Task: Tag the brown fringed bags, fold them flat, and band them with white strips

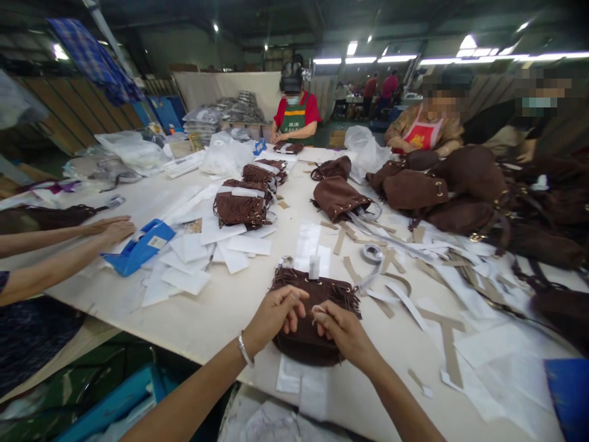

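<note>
A brown suede bag with a fringed top (308,307) lies on the pale table (230,307) right in front of me. My left hand (276,312) rests on its left half with the fingers curled. My right hand (343,328) lies on its right half and pinches a small whitish piece (318,310) between thumb and fingers. A small white tag (314,266) stands at the bag's top edge, beside a metal ring (288,262).
White paper sheets (193,258) and tan strips (448,344) litter the table. A blue tape dispenser (140,247) sits left, by a co-worker's hands (113,228). Fringed bags (242,205) pile mid-table, larger brown bags (460,190) at right. Other people work across the table.
</note>
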`<state>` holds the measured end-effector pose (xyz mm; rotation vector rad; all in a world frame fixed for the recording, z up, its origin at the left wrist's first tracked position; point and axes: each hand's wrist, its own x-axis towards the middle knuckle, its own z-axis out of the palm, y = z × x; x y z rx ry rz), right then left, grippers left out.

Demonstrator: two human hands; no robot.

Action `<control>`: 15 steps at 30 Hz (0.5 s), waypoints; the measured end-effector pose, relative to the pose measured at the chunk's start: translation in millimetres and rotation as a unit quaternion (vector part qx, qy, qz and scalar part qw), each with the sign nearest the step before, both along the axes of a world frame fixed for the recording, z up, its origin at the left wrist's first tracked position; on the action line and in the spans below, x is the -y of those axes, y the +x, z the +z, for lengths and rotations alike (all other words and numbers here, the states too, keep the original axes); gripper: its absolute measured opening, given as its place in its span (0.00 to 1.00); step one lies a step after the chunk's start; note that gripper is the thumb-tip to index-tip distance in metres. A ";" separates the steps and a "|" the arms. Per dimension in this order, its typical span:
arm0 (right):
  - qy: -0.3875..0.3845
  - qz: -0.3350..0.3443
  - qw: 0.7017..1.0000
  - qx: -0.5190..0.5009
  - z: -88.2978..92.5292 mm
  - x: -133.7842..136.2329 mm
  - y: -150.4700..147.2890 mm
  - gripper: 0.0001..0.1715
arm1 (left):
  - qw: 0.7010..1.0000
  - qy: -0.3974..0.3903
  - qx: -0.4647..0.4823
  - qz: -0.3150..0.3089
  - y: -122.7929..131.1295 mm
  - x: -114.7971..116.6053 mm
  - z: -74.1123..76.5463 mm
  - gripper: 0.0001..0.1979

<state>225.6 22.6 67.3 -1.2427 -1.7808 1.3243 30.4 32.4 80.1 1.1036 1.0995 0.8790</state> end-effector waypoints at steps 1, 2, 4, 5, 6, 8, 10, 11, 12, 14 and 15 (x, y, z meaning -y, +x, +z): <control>-0.029 -0.009 0.999 -0.030 0.1 -1.1 0.0 0.17 | 0.999 -0.014 0.016 0.044 -2.4 0.2 -1.4 0.20; -0.059 -0.018 0.996 -0.057 0.3 -2.0 -0.1 0.18 | 0.995 -0.027 0.028 0.086 -3.5 0.9 -3.0 0.21; -0.115 -0.037 0.987 -0.104 0.0 -2.8 -0.6 0.19 | 0.990 -0.053 0.053 0.119 -2.1 3.6 -6.3 0.23; -0.134 -0.046 0.982 -0.123 -0.8 -3.0 -1.0 0.20 | 0.990 -0.065 0.066 0.103 0.2 5.7 -7.8 0.23; -0.145 -0.053 0.978 -0.139 -1.9 -3.0 -1.5 0.20 | 0.992 -0.073 0.076 0.072 3.3 7.9 -9.2 0.23; -0.150 -0.061 0.973 -0.164 -4.5 -2.6 -2.9 0.19 | 0.994 -0.074 0.077 0.002 11.0 12.2 -12.0 0.22; -0.146 -0.064 0.972 -0.175 -6.3 -1.6 -5.4 0.19 | 0.996 -0.063 0.057 -0.036 18.8 15.0 -15.4 0.19; -0.144 -0.065 0.972 -0.175 -6.6 -1.0 -6.8 0.18 | 0.997 -0.057 0.042 -0.037 22.0 15.4 -17.3 0.17; -0.143 -0.065 0.972 -0.174 -6.7 -0.4 -8.0 0.18 | 0.998 -0.051 0.025 -0.029 24.2 15.4 -19.0 0.15; -0.140 -0.063 0.974 -0.168 -6.7 0.3 -7.9 0.18 | 0.999 -0.044 -0.016 -0.015 24.9 13.7 -20.5 0.12; -0.139 -0.061 0.975 -0.162 -7.3 0.1 -5.7 0.18 | 0.998 -0.041 -0.041 -0.015 23.1 12.4 -19.9 0.11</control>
